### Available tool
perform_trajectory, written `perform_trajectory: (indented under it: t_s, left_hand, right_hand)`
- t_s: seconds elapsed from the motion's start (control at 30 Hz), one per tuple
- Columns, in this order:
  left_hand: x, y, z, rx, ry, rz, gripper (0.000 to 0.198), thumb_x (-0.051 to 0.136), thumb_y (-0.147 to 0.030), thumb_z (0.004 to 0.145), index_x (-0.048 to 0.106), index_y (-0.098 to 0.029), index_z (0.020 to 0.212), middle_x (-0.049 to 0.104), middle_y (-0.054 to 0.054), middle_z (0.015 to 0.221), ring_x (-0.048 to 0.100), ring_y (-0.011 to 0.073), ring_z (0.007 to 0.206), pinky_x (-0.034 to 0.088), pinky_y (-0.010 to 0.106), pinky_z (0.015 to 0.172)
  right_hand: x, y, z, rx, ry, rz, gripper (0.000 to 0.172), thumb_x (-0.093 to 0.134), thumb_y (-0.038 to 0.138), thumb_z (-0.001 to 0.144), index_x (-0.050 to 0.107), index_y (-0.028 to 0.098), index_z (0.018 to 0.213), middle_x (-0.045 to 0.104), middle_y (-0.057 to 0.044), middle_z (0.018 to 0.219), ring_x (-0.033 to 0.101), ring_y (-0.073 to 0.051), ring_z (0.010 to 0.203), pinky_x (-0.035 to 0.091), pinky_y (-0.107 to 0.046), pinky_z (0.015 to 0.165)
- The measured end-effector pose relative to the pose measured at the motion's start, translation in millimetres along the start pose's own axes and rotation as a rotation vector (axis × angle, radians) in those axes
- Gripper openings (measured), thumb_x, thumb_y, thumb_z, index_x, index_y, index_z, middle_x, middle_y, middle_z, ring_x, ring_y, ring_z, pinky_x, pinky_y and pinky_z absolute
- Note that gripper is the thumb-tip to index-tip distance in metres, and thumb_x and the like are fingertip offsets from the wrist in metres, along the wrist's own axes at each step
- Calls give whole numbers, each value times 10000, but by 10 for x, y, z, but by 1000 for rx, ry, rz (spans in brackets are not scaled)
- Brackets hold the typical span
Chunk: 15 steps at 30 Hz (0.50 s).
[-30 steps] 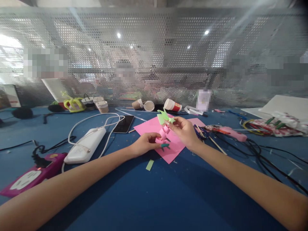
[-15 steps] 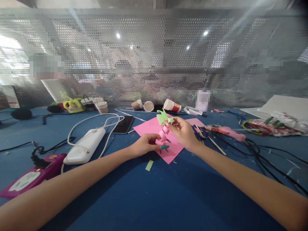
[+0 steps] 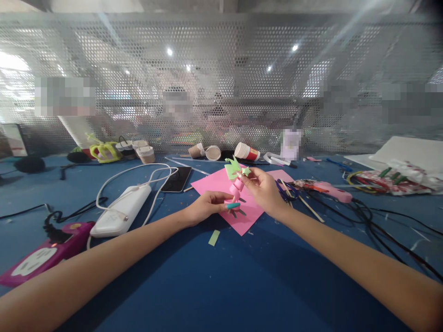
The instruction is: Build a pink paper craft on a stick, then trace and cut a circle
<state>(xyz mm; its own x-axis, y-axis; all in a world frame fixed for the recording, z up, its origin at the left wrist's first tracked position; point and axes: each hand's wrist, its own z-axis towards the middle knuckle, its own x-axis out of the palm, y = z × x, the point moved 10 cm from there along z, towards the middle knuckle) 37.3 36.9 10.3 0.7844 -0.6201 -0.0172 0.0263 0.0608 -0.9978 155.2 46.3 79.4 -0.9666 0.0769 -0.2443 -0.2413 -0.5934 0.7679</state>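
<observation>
A small paper craft (image 3: 236,184), made of curled pink strips topped with light green leaf shapes, is held upright over a pink paper sheet (image 3: 214,183) on the blue table. My right hand (image 3: 266,189) pinches its top just under the green leaves. My left hand (image 3: 206,206) is closed on its lower end, teal fingernail pointing right. A short green paper strip (image 3: 214,237) lies on the table just in front of the pink sheet.
A white power bank (image 3: 121,210) with cables and a black phone (image 3: 177,179) lie to the left, a magenta device (image 3: 41,258) nearer. Paper cups (image 3: 246,151) lie tipped by the perforated metal screen. A pink glue gun (image 3: 328,189), sticks and black cables spread at right.
Almost nothing differs. Both hands keep their hold on the paper craft, which has shifted very slightly.
</observation>
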Motion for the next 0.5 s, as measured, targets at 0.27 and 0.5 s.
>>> perform_trajectory:
  t_s: [0.27,0.5]
  left_hand:
    - [-67,52,-10,-40,-82,93,334,797,-275,633,666,-107,889,712,92,921,671,188,833,501,285,766]
    - [-16,24,10,-7,-63,45,366,771,-269,676,646,-92,972,719,101,888,687,195,853,507,317,842]
  right_hand:
    - [42,55,-28,-12,19,4,214,546,385,866,619,185,839,680,-51,788,631,-180,747,474,-318,715]
    - [32,163,-68,-64,-2,-34,144,548,334,865,599,199,856,694,-54,833,653,-194,789,490,-339,737]
